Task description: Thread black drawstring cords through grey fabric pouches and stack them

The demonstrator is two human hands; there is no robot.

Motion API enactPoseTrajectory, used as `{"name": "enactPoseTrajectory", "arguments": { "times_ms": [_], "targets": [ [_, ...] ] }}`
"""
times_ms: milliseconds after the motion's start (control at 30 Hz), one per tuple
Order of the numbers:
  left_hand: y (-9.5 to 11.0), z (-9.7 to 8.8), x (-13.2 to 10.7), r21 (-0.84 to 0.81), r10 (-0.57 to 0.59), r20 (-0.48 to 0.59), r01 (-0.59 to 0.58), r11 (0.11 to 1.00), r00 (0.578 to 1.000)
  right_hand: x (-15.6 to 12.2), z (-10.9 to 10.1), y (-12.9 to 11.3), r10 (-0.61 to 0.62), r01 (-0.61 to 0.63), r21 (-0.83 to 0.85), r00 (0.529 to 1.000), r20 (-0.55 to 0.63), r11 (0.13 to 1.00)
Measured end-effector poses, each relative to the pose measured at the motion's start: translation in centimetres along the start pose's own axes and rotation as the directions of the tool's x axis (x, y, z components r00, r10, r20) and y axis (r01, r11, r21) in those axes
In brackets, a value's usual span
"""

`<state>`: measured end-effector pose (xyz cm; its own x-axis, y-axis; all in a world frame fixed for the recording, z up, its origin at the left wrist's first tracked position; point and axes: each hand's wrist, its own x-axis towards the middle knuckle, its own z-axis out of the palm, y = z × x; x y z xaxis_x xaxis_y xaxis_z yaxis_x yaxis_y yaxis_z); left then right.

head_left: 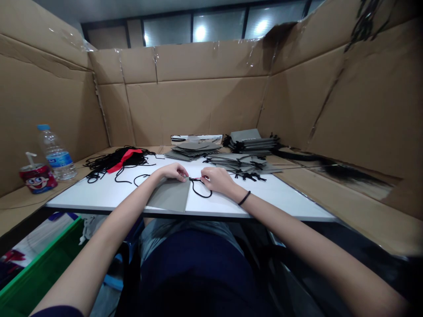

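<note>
On the white desk (109, 193), left hand (174, 171) pinches grey panel (170, 197) near its far right corner; right hand (216, 179) clamped on black cord (202, 196) just beside.

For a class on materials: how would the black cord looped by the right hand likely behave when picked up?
The black cord is probably floppy, since it bends into a loose loop. Being thin, it is likely light. It appears to meet the grey piece near its corner, so lifting might tug that too.
</note>
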<state>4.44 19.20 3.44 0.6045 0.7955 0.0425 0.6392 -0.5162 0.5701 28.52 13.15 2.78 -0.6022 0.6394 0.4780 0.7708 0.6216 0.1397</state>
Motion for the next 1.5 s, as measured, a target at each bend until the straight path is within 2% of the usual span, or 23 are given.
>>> {"name": "enactPoseTrajectory", "arguments": {
  "times_ms": [800, 1500],
  "targets": [
    [0.12, 0.01, -0.04, -0.015, -0.011, 0.008, 0.011, 1.000, 1.000, 0.04, 0.10, 0.04, -0.009, 0.009, 0.000, 1.000, -0.024, 1.000],
    [-0.08, 0.02, 0.03, -0.037, -0.007, 0.006, 0.008, 0.999, 1.000, 0.07, 0.12, 0.04, 0.001, -0.001, 0.010, 1.000, 0.008, 1.000]
  ]
}}
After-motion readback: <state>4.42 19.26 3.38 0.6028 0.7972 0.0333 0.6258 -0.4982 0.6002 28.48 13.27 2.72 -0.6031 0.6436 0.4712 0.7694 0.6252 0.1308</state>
